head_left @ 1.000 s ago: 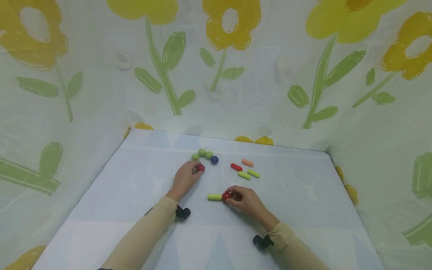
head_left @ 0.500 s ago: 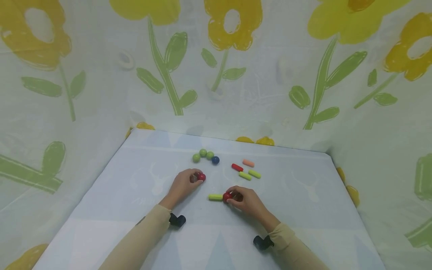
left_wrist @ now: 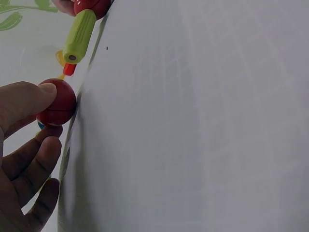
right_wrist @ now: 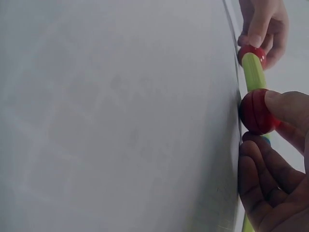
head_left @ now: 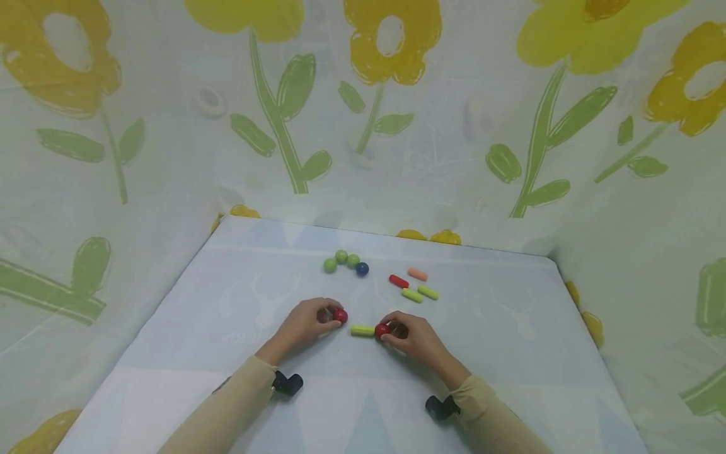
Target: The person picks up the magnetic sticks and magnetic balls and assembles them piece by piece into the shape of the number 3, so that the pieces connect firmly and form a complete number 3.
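Observation:
My left hand point(head_left: 306, 320) pinches a red ball point(head_left: 340, 316) between thumb and fingers, just left of a lime-green rod point(head_left: 362, 330). Joined end to end with that rod is a second red ball point(head_left: 382, 330), which my right hand point(head_left: 416, 337) pinches. In the left wrist view the rod's free end point(left_wrist: 72, 57) has a dark round spot and points toward the left hand's ball point(left_wrist: 58, 104); a gap shows between them. The right wrist view shows the right hand's thumb on its ball point(right_wrist: 256, 113), with the remaining fingers curled below.
Farther back lie several green balls point(head_left: 341, 256) and a blue ball point(head_left: 362, 269). To their right are a red rod point(head_left: 399, 281), an orange rod point(head_left: 417, 274) and two lime-green rods point(head_left: 411, 295). Flower-print cloth surrounds the table point(head_left: 499, 340).
My left hand has drawn its red ball away from the green balls, toward me and close to the lime-green rod's free end. My right hand stays nearly still with its ball and rod.

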### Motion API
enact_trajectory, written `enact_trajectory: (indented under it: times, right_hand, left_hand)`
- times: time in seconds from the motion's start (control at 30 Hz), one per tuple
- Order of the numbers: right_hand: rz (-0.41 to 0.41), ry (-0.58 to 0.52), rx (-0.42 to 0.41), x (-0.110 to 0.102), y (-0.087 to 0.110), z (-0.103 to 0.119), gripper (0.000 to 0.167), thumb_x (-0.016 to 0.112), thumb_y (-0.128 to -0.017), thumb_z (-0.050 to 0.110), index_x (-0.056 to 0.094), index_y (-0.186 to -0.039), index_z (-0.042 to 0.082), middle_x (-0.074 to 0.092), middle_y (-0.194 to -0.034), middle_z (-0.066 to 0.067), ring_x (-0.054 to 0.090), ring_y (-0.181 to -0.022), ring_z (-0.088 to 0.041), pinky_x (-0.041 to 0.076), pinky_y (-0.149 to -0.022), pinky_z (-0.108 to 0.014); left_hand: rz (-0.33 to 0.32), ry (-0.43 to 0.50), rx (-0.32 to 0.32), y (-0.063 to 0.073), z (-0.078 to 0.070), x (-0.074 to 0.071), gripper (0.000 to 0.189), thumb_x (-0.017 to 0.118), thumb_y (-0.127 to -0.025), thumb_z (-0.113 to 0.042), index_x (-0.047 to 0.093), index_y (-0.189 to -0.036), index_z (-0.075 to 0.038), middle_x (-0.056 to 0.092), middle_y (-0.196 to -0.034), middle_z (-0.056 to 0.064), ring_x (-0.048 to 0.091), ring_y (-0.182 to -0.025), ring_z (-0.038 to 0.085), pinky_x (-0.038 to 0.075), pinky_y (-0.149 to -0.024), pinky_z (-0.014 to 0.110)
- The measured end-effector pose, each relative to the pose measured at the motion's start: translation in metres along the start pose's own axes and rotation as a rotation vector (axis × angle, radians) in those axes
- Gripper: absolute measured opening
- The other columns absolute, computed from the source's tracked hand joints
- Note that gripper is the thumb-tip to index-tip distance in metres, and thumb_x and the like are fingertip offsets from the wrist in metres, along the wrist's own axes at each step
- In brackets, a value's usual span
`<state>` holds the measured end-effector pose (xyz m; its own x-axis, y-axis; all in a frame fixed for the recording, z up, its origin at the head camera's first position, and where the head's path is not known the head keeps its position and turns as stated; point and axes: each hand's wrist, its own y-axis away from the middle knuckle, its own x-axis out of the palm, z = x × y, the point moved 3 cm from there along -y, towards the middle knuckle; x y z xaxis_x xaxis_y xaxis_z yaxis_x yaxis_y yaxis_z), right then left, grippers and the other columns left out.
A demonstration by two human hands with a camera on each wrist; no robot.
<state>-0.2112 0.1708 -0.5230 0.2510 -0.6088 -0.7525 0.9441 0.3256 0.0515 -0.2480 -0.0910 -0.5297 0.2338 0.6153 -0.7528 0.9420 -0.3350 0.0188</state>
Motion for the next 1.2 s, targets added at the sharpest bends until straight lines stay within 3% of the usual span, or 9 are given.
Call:
enact_trajectory:
  times: [0.27,0.47,0.73,1.2]
  right_hand:
    - [-0.004,-0.002,-0.005,0.0,0.001,0.0,0.026,0.075,-0.086,0.029,0.065,-0.111,0.027,0.067,-0.093,0.011,0.058,-0.081,-0.007,0.05,-0.072,-0.018]
    - [-0.008,0.003,0.001,0.0,0.001,0.001,0.026,0.075,-0.086,0.028,0.066,-0.11,0.027,0.068,-0.092,0.011,0.058,-0.081,-0.007,0.05,-0.071,-0.019]
    - [-0.026,-0.002,-0.008,0.0,0.001,0.0,0.026,0.075,-0.086,0.027,0.066,-0.111,0.026,0.067,-0.091,0.011,0.058,-0.079,-0.006,0.05,-0.071,-0.019]
    - [-0.061,-0.038,0.018,-0.001,0.004,-0.003,0.028,0.076,-0.086,0.022,0.066,-0.112,0.025,0.07,-0.099,0.007,0.06,-0.082,-0.006,0.051,-0.074,-0.018]
  left_hand:
    - [0.056,0.04,0.022,0.008,-0.005,-0.001,0.031,0.078,-0.083,-0.027,0.069,-0.113,-0.027,0.061,-0.085,-0.012,0.052,-0.077,0.01,0.043,-0.067,0.026]
    - [0.078,0.023,0.077,0.01,-0.008,0.001,0.031,0.077,-0.084,-0.028,0.069,-0.114,-0.026,0.063,-0.088,-0.014,0.053,-0.076,0.007,0.044,-0.066,0.022]
    - [0.07,0.033,0.114,0.012,-0.009,0.003,0.031,0.076,-0.085,-0.026,0.069,-0.115,-0.024,0.064,-0.092,-0.014,0.054,-0.078,0.007,0.044,-0.068,0.022]
    - [0.058,0.009,0.105,0.013,-0.01,0.004,0.028,0.076,-0.086,-0.028,0.069,-0.113,-0.026,0.063,-0.089,-0.015,0.054,-0.077,0.007,0.044,-0.068,0.022]
